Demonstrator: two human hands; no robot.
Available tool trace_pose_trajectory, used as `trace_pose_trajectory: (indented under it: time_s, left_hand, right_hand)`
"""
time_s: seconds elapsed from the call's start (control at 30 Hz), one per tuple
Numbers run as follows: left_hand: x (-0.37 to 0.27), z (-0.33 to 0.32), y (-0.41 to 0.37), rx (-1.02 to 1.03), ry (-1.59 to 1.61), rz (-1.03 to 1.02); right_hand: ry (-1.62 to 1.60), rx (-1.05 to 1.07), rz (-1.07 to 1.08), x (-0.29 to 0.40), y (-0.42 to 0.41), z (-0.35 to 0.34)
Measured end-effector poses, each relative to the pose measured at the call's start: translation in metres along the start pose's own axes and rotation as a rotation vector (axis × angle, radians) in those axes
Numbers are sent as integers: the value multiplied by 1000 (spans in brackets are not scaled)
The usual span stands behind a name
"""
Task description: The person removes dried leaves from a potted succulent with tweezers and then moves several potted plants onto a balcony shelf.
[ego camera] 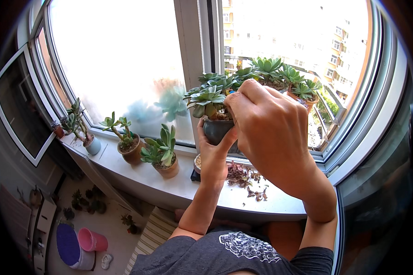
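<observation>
My left hand [213,154] grips a small dark grey pot [217,130] from below and around its sides, holding it up above the windowsill. A rosette succulent [208,98] with grey-green leaves and a woody stem grows in it. My right hand [272,120] is raised at the plant's right side, its fingers bent inward. The back of that hand hides its fingertips. A small blue and yellow object [231,92] shows beside the fingers; whether they pinch it is unclear. Dried brown leaves [239,174] lie in a loose pile on the white sill [227,199] below.
Potted succulents stand leftward along the sill: a terracotta-coloured pot [168,168], a brown pot [131,151] and a pale blue pot [93,145]. More succulents [290,75] sit at the open window. On the floor are a pink bucket [93,239] and several plants [89,201].
</observation>
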State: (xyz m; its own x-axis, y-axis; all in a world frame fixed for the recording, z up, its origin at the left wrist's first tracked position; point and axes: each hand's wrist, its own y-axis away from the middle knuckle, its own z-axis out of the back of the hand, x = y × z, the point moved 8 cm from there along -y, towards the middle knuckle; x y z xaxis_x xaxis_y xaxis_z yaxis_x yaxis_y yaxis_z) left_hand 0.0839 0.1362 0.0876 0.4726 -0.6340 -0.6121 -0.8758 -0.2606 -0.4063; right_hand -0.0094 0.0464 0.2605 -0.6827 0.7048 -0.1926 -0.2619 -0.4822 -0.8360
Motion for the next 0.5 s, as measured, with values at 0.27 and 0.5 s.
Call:
trace_pose_trajectory:
  time_s: [0.27, 0.5]
  left_hand:
    - [5, 9, -1, -19, -13, -2]
    - [4, 4, 0, -15, -7, 12]
  right_hand:
    - [14, 3, 32, 1, -2, -3]
    - [-11, -9, 58, 0, -1, -3]
